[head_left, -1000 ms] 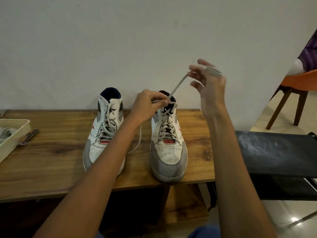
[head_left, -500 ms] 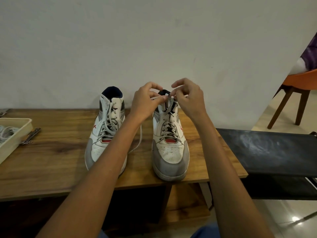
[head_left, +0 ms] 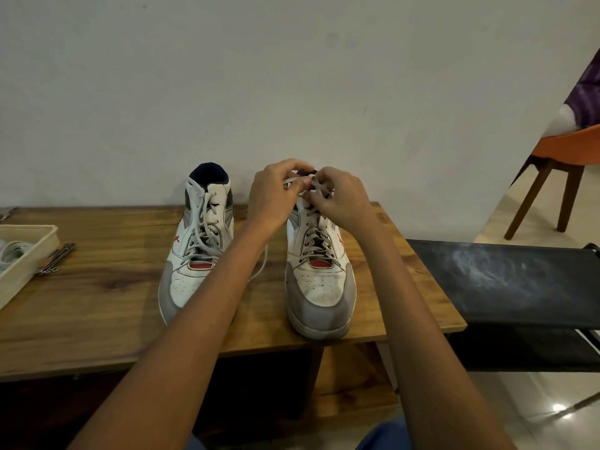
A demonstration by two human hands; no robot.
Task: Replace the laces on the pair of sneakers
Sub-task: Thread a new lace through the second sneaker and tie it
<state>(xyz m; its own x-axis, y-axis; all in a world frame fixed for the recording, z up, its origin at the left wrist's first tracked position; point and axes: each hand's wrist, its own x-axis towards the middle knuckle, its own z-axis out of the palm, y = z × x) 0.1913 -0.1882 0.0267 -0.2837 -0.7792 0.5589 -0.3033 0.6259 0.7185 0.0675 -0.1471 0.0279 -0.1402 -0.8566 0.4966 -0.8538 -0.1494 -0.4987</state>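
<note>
Two white and grey high-top sneakers stand side by side on a wooden table [head_left: 97,287], toes toward me. The left sneaker [head_left: 198,245] is laced with grey-white laces. At the collar of the right sneaker [head_left: 319,287], my left hand [head_left: 276,193] pinches one end of its lace [head_left: 319,190], and my right hand [head_left: 337,199] pinches the other end. The two hands almost touch over the top eyelets. A loose stretch of lace hangs down behind my left forearm onto the table.
A cream tray [head_left: 29,254] holding coiled laces sits at the table's left edge, with a metal tool [head_left: 55,259] beside it. A black surface [head_left: 503,280] adjoins the table on the right. An orange chair [head_left: 561,164] stands at the far right.
My right hand came down from a raised position, where it held the lace pulled taut, to the right sneaker's collar. It now meets my left hand there.
</note>
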